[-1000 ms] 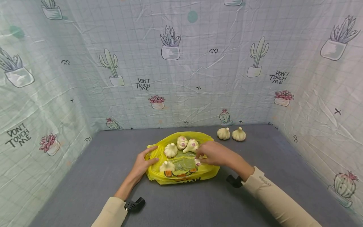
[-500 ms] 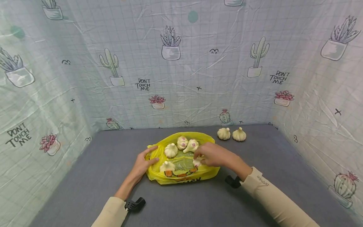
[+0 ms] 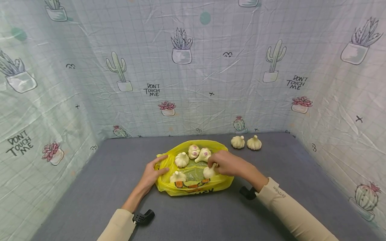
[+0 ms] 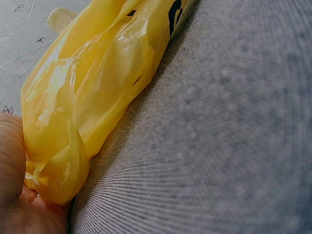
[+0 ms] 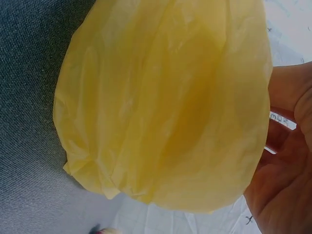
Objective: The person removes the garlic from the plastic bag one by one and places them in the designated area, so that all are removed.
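Observation:
In the head view a yellow plastic bag (image 3: 196, 190) lies with its mouth spread upward. My left hand (image 3: 152, 174) holds its left end, thumb and index finger over the rim; in the left wrist view the bag's crumpled corner (image 4: 58, 170) sits in the palm, and the other fingers are mostly hidden. My right hand (image 3: 227, 163) reaches over the right rim and pinches a garlic bulb (image 3: 208, 172) by its stem, low inside the bag. Several other bulbs lie in the bag, among them one garlic bulb (image 3: 182, 160) at left and another garlic bulb (image 3: 178, 176) near the front.
Two loose garlic bulbs, a left bulb (image 3: 238, 142) and a right bulb (image 3: 254, 143), stand behind the bag to the right. The grey table (image 3: 187, 217) ends at a cactus-print curtain (image 3: 196, 80) at the back and sides.
The garlic bulb in my right hand has turned, from its pinkish end showing to its pale side with the stem up in the fingers. The left hand and bag have not moved.

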Motion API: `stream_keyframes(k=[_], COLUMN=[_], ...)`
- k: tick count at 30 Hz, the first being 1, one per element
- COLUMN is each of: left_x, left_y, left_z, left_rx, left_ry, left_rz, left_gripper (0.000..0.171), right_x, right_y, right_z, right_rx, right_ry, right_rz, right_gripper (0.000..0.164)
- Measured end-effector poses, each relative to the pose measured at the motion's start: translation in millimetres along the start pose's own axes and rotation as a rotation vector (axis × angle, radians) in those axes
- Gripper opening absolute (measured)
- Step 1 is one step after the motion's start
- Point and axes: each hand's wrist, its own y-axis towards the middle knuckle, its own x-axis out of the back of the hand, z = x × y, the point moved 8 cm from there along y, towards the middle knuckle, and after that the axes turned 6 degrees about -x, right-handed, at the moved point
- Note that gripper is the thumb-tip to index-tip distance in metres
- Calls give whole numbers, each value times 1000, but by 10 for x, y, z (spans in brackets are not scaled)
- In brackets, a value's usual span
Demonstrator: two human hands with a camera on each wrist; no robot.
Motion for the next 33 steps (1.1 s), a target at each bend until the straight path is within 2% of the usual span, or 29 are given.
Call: stream_keyframes(k=[8, 21, 33], left_x=[-3, 0, 2], left_y=[0, -8, 4], left_z=[2, 13, 16], left_rx=[2, -10, -10], left_ry=[-12, -11, 4], left_rz=[2, 10, 6], left_gripper=[59, 60, 60], right_x=[25, 144, 239], right_y=[-11, -107, -185], right_z=[-14, 7, 8], right_rx=[5, 35, 28], right_ry=[11, 28, 69], right_rz=[-43, -138, -155], right_gripper=[20, 22, 19])
